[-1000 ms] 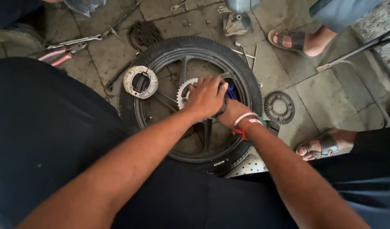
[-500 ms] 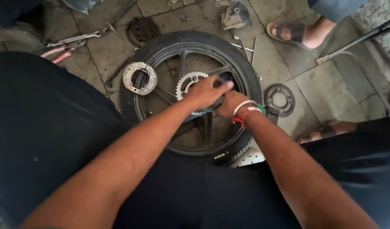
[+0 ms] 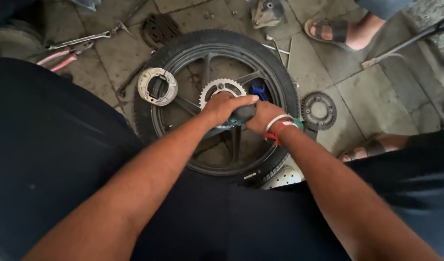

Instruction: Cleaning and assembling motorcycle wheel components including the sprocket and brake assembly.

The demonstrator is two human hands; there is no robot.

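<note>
- Wheel: black motorcycle wheel w/ tyre, lying flat on tiled floor, centre of view, just ahead of person's dark-clothed knees. Landmark for all below.
- Sprocket: silver, toothed, sits on wheel hub at centre; near half hidden under hands.
- Left hand: over hub, knuckles up, fingers curled down round a dark rounded tool head; thumb stretched out along its top toward wheel's right side. Closed grip on tool.
- Right hand: touching left hand, on hub's right side, wrapped on same tool from other end. White + red bands on wrist. Fingers tucked under, so can't tell how tight; looks closed. Bit of green shows beneath hands, approx at hub.
- Blue part: inside wheel, between spokes, just right of sprocket, beyond right hand.
- Brake plate: round, silver, w/ shoes; rests on wheel's left edge, overlapping tyre.
- Dark sprocket: smaller toothed ring on floor, just outside wheel's right edge.
- Chain: heaped on floor beyond wheel's upper left.
- Pliers: pink handles, floor well left of wheel; long spanner just beyond them.
- Metal casing: grey, floor past wheel's far edge.
- Sandalled foot, another person: far right of wheel. Second foot near wheel's right, closer in.
</note>
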